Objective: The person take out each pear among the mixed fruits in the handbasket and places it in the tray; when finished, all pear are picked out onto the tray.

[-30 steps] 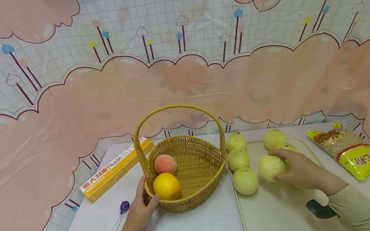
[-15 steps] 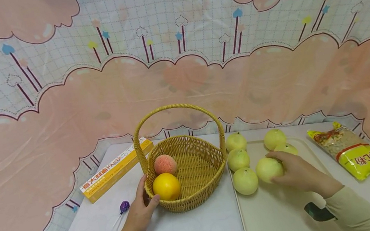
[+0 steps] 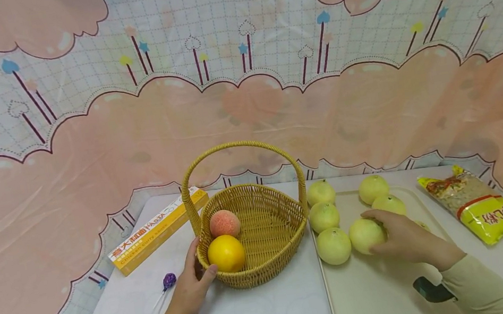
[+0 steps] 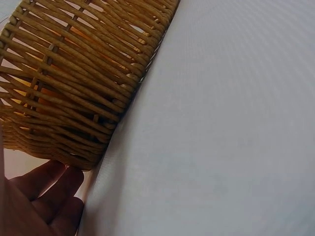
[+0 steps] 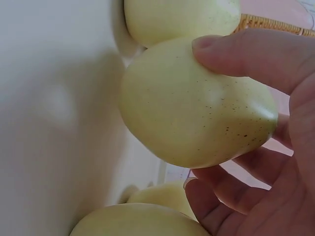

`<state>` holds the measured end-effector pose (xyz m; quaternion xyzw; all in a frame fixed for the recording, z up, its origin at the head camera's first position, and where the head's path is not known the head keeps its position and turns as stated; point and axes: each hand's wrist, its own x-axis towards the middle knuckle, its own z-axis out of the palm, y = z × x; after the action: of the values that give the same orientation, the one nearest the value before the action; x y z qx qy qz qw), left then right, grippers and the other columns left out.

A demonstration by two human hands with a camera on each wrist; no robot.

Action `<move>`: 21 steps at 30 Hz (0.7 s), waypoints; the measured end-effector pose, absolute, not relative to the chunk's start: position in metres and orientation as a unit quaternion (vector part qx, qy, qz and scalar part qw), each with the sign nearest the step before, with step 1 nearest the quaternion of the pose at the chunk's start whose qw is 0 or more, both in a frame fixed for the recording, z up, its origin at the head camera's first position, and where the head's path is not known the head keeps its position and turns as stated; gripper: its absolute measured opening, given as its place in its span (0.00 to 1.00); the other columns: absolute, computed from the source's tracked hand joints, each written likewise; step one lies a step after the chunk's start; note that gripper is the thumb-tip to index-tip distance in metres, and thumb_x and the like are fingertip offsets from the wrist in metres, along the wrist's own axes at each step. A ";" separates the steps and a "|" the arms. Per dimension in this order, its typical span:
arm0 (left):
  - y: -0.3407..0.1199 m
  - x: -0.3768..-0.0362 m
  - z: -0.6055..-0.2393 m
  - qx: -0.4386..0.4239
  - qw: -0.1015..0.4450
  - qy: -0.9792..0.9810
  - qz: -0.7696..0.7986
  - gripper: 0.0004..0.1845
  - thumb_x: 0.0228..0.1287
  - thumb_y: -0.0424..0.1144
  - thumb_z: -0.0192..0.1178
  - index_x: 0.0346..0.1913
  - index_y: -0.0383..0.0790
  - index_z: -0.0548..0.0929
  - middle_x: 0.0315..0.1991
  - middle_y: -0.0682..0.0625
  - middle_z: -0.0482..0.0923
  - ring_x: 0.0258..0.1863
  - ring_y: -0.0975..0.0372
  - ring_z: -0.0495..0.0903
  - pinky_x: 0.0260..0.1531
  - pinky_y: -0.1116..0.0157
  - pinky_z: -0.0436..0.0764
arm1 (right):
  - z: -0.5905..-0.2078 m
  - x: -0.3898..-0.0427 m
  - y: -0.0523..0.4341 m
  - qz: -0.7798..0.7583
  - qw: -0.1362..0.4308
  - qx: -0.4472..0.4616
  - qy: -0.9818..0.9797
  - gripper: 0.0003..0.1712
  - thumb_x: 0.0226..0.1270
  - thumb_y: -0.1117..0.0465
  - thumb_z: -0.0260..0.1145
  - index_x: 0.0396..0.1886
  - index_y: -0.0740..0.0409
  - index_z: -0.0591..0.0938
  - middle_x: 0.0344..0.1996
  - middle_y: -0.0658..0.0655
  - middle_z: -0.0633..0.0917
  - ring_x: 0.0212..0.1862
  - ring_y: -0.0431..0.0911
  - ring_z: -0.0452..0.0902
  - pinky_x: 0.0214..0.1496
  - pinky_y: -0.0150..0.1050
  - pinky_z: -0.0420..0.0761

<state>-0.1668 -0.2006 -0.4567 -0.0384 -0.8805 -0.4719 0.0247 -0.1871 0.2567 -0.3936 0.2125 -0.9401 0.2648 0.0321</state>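
A wicker basket [image 3: 267, 271] with a tall arched handle stands mid-table, holding a pink peach [image 3: 224, 223] and an orange [image 3: 225, 254]. My left hand [image 3: 190, 292] grips its near left side, thumb at the rim and fingers against the outer weave; in the left wrist view the fingertips [image 4: 69, 179] reach the basket's lower edge. My right hand [image 3: 409, 235] holds a round, pale yellow-green fruit [image 5: 192, 108] with brown specks, thumb on one side and fingers on the other. It is low over the cream tray [image 3: 363, 297], right beside another pale fruit [image 3: 334, 246].
More pale fruits stand on the tray in a left row [image 3: 324, 216] and a right row [image 3: 373, 189]. A yellow noodle bag [image 3: 482, 205] lies at right. At left are a pasta box [image 3: 160, 229] and a purple lollipop [image 3: 169, 281]. A patterned cloth hangs behind.
My right hand has shifted slightly left and down with the pale fruit, closer to the left row. More of the fruits behind it show. My left hand stays on the basket.
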 end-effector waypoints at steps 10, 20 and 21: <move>-0.201 -0.168 -0.457 -0.035 0.018 -0.880 -0.474 0.41 0.57 0.62 0.49 0.69 0.63 0.39 0.65 0.39 0.55 0.59 0.49 0.62 0.58 0.50 0.60 | -0.389 -0.185 0.256 0.261 0.003 0.203 -0.944 0.32 0.46 0.55 0.71 0.52 0.61 0.74 0.47 0.56 0.77 0.47 0.52 0.72 0.47 0.49 0.74; -0.201 -0.168 -0.457 -0.034 0.012 -0.877 -0.478 0.41 0.57 0.63 0.49 0.69 0.63 0.39 0.65 0.39 0.55 0.59 0.49 0.62 0.58 0.49 0.60 | -0.391 -0.187 0.256 0.266 -0.004 0.195 -0.944 0.30 0.50 0.51 0.69 0.51 0.60 0.74 0.46 0.54 0.78 0.48 0.50 0.73 0.47 0.49 0.74; -0.201 -0.168 -0.457 -0.034 0.012 -0.877 -0.480 0.42 0.57 0.63 0.50 0.69 0.63 0.40 0.65 0.39 0.55 0.59 0.49 0.62 0.58 0.49 0.60 | -0.391 -0.187 0.257 0.268 -0.008 0.195 -0.943 0.30 0.50 0.51 0.69 0.52 0.60 0.74 0.46 0.54 0.78 0.48 0.50 0.72 0.48 0.49 0.73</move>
<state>-0.1683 -0.2013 -0.4572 -0.0343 -0.8766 -0.4799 0.0117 -0.1875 0.2570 -0.3911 0.1949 -0.9434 0.2681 -0.0083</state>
